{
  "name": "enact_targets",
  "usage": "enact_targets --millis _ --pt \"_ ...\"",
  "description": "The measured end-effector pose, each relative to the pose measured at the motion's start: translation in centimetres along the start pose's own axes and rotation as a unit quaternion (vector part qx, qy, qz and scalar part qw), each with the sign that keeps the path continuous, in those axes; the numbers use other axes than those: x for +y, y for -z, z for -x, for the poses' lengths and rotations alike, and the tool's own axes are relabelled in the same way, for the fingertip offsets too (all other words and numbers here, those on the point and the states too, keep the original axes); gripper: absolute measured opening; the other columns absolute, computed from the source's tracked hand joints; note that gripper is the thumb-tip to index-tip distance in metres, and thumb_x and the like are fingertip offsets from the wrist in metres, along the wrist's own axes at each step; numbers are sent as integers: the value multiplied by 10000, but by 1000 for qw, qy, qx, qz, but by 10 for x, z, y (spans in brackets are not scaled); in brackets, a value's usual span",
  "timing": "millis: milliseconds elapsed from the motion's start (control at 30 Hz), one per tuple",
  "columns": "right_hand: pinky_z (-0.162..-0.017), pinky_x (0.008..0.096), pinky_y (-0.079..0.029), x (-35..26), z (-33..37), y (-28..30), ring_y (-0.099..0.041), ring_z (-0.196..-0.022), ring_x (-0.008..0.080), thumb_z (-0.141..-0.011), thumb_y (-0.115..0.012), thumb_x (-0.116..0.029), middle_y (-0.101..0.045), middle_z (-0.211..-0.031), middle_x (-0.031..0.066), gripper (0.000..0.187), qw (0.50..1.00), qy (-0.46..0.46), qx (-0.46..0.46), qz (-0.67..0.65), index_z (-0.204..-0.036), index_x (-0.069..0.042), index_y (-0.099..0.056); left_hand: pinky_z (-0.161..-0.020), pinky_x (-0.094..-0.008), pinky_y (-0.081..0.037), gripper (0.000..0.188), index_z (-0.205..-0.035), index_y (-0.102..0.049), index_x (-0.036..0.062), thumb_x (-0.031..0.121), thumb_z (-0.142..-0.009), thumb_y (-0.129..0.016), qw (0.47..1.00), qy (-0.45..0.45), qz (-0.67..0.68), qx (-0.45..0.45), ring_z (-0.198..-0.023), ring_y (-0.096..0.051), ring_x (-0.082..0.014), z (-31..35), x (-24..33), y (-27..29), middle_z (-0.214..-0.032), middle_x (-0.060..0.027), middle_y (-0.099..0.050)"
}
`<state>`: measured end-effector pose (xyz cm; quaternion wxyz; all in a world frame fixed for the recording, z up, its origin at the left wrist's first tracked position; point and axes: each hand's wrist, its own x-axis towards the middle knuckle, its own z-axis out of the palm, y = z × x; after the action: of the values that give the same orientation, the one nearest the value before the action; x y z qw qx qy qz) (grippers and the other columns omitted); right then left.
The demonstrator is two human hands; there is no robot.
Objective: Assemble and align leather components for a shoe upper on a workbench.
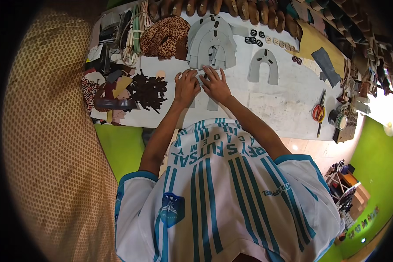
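Note:
A grey U-shaped piece of flat material lies on the white table in front of me, its two legs pointing towards me. My left hand is closed on its left side with bent fingers. On the right of its curved top, my right hand has its fingers curled and pressed down. Both hands cover most of the curve; a small dark bit shows between them. Just beyond my fingertips sits an overlapping stack of grey U-shaped pieces, some with a small dark tab at the top. Another such piece lies apart to the right.
Dark brown strips and fabric scraps are heaped at left, near leopard-print material. Several buckles lie at upper right. Scissors with orange-red handles and a tin are at the right edge. Brown shoe forms line the back.

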<state>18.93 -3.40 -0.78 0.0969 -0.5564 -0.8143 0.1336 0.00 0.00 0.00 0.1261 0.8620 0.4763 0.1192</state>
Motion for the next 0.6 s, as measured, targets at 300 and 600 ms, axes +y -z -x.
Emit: enact_targets --millis 300,600 --pt "-1189 633 -180 0 0 -1 -265 -1513 268 -940 -635 -319 -271 -1649 85 457 1000 0 24 -7 -1378 -189 -603 -1121 -518 -253 149 -893 -721 123 189 -771 -775 998 48 43 23 -1331 -464 -242 5 5 5 -1346 -33 -580" --pt "-1192 643 -158 0 0 -2 -253 -1520 270 -945 -630 -315 -266 -1652 88 449 1000 1 24 -6 -1375 -189 -605 -1125 -531 -244 101 -870 -697 99 162 -802 -740 996 42 77 27 -1327 -459 -258 1 3 7 -1355 -61 -567"
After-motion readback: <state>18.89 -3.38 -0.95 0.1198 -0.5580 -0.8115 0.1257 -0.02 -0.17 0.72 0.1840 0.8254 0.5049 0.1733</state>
